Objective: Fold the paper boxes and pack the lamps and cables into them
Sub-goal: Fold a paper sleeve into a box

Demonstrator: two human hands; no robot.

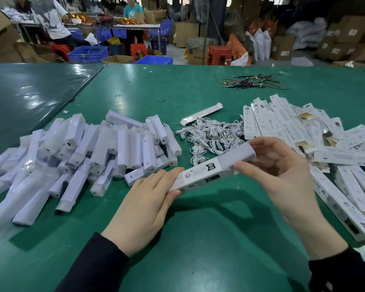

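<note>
To my left a heap of white lamps [89, 154] sprawls over the green table [209, 239]. My left hand [143, 205] pinches the near end of a folded paper box [211, 167], lifted just above the table; I cannot tell what is inside. Behind it lies a tangle of white cables [211, 138] and one lone box [201, 113]. My right hand [282, 171] curls round the box's far end. Flat boxes [316, 131] pile up on the right, loose dark wires [251, 82] farther back.
</note>
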